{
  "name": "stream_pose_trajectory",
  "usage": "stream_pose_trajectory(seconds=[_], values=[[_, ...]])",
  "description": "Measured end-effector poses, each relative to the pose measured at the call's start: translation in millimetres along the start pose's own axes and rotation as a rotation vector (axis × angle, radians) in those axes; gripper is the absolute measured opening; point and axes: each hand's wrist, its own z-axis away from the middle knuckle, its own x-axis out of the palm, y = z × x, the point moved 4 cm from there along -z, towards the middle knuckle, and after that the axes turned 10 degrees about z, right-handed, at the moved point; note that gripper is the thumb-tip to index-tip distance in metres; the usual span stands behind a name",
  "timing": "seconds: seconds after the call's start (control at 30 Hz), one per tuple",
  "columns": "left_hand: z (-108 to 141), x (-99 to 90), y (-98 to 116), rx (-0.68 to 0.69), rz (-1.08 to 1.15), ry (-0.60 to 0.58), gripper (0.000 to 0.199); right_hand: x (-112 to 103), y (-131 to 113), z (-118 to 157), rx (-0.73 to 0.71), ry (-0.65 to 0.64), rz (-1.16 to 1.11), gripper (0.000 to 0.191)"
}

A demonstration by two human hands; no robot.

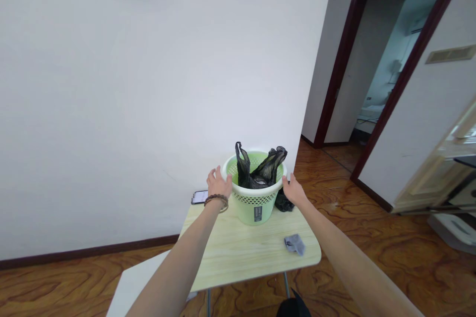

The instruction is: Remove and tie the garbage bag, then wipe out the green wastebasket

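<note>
A pale green plastic laundry basket (255, 211) with a white rim stands upright on a small wood-patterned table (223, 262). Inside it sits a black plastic bag (263, 173), its handles sticking up above the rim. My left hand (218, 184) is at the basket's left side, thumb by the rim and fingers spread apart. On the opposite side, my right hand (292, 190) has its thumb close against the rim; its fingers look apart, partly hidden. Behind the basket's right side lies another black plastic bag (284, 202). A crumpled grey cloth (295, 244) rests near my right forearm.
A phone (200, 197) with a lit screen lies at the table's back left, beside the white wall (148, 84). A white surface (137, 277) adjoins at lower left. Wooden floor (334, 237) extends right towards a dark red door frame (345, 49).
</note>
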Motion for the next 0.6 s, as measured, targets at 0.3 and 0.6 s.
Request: stream_pose_trajectory(seconds=[0.3, 0.6], values=[[20, 32.1, 24, -0.021, -0.214, -0.207, 0.068, 10, -48, 0, -0.128, -0.006, 0.226, 0.066], [-8, 32.8, 12, 0.02, -0.341, -0.332, 0.069, -33, -55, 12, -0.141, -0.026, 0.325, 0.071]])
